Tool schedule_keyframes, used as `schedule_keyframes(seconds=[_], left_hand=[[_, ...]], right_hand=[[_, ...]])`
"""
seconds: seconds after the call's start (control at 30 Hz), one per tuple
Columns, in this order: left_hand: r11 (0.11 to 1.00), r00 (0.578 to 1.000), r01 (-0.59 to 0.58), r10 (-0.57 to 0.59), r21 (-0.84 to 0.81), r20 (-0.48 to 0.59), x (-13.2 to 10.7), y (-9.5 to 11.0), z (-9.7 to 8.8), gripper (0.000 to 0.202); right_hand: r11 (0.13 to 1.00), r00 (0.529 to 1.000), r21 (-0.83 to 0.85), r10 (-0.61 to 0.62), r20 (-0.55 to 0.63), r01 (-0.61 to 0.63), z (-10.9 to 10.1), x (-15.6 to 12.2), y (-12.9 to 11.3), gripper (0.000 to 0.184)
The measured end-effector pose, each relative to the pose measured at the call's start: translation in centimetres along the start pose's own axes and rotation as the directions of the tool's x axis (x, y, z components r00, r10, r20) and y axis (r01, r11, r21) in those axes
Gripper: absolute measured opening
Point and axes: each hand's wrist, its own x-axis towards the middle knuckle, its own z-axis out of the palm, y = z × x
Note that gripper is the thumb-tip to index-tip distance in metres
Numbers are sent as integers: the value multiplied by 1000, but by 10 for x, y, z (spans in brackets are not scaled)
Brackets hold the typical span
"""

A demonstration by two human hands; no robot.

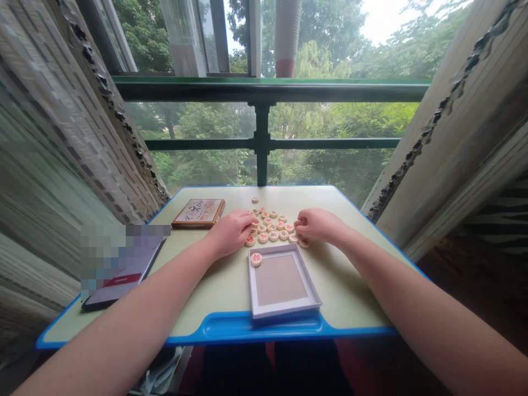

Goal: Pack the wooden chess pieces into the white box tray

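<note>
"Fingers (251, 219) of the left hand (231, 234): condition?"

"Bent, bunched narrow, at the left edge of the cluster. Piece gripped or merely touched: cannot tell."

"Right hand (322, 224)?"

"Likewise curled narrow, at the right edge of the cluster. Contents of the grip: hidden, cannot tell."

"Game pieces (271, 227): location, lettering?"

"Pale round discs, grouped between both hands, middle of the counter (350, 286). Chinese characters on the upper faces, some red, some dark; too small for sure reading. Also, one stray disc (254, 200) well apart, toward the far edge."

"Tray (280, 308)?"

"Shallow, white-walled, tan panel inside; nearer than the cluster, front edge over the blue trough (223, 329). In the far left corner, a lone disc (256, 259), face up, red character."

"Printed goods?"

"Flat box (198, 213), brown-edged, left of the left hand. Dark brush-style characters across the top, leftmost apparently 中, remainder uncertain."

"Screen device (138, 261)?"

"Far left, dark-edged, partly pixelated; red patch on the display, wording illegible."
</note>
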Motion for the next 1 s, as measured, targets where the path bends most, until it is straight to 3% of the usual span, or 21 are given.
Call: schedule_keyframes(seconds=[0.07, 0.17, 0.27, 0.4, 0.6, 0.73, 0.8, 0.93, 1.0], left_hand=[[1000, 1000, 1, -1, -18, -15, 0, 2, -2, 27], [998, 999, 11, -14, -69, -40, 0, 7, -4, 24], [991, 1000, -12, 9, -135, -28, 0, 11, -4, 25], [983, 998, -65, 65, -171, -4, 0, 14, -4, 23], [967, 999, -32, 26, -253, -26, -2, 19, -6, 29], [935, 998, -55, 51, -350, -21, -1, 27, -4, 27], [930, 999, -38, 23, -365, -45, -1, 30, -4, 23], [924, 992, 55, -94, -379, -86, 0, 33, -3, 19], [933, 990, 67, -106, -355, -91, 0, 34, -3, 18]], right_hand=[[999, 998, 48, -5, -66, 8, -1, -1, -3, 19], [956, 987, 266, -96, -127, 128, -4, -6, -12, 19], [828, 966, 505, -254, -53, 245, -4, -13, -23, 22], [737, 918, 591, -396, -16, 328, 0, -17, -31, 21], [648, 940, 715, -341, -35, 262, 3, -16, -30, 35], [594, 945, 772, -325, -26, 225, 3, -17, -31, 25], [521, 955, 832, -294, -32, 188, 3, -17, -33, 27], [294, 972, 948, -229, -57, 125, 4, -16, -35, 36], [253, 972, 962, -231, -42, 102, 5, -17, -37, 36]])
